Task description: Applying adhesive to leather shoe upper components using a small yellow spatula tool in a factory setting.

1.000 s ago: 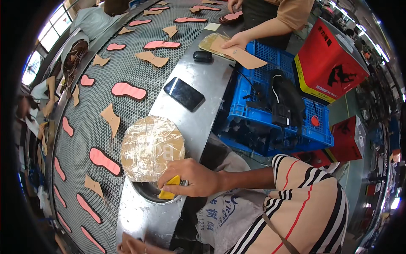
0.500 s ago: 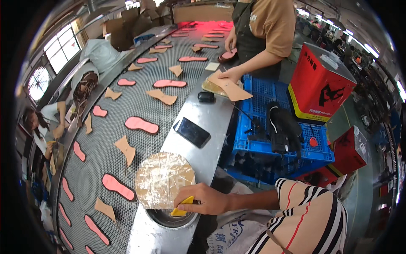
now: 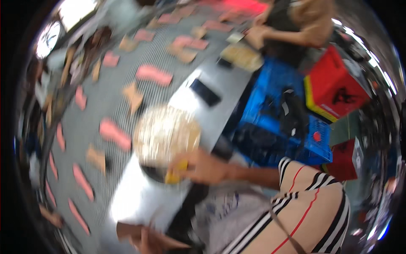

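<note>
My right hand is closed around a yellow wedge-shaped piece, too blurred to name more closely. It sits at the near edge of a round, dark-rimmed dish. A round cardboard lid wrapped in clear tape covers most of that dish. At the lower edge, my left hand grips a flat brown piece over the metal ledge. Motion blur hides its exact kind. On the mesh belt beside me lie pink insoles and tan cut pieces.
A phone and a small black object lie on the metal ledge. Right of it stand a blue crate with black items and a red can. A co-worker stands at the far end; another person is at the left.
My view has swung and blurred. My left hand has come into view at the bottom with the brown piece. My right hand still holds the yellow piece by the dish. The co-worker's hands have moved.
</note>
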Demonstrator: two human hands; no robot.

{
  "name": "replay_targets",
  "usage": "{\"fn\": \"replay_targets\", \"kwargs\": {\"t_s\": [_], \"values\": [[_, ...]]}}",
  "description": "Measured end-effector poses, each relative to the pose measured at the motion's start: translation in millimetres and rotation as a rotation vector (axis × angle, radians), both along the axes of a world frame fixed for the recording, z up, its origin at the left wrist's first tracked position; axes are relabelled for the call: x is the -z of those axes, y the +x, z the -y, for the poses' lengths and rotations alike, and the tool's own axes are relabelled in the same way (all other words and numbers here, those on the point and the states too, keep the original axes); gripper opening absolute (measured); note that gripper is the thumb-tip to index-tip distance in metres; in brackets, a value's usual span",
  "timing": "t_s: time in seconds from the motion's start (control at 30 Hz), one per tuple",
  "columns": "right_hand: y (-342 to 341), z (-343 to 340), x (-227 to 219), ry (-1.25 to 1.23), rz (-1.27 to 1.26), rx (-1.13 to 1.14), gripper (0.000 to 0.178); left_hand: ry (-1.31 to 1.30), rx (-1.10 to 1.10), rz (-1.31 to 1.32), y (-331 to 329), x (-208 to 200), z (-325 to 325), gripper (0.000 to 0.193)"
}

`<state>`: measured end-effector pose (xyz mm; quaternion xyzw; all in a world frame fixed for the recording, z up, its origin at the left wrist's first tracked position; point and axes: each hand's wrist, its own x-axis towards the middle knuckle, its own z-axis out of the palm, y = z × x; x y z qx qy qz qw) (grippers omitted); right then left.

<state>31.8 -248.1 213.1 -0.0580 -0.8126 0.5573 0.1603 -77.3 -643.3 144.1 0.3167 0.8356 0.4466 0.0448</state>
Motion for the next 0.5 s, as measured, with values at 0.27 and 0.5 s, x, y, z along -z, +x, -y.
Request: {"fn": "replay_targets", "kwargs": {"t_s": [0.27,0.5], "values": [[-7,11,23,0.293,-0.132,0.063,0.016,0.266,0.114,1.022,16,-47,-100,0.046],[-9,12,36,0.366,-0.110,0.022,0.014,0.182,0.176,1.292,5,-49,-120,0.050]]}}
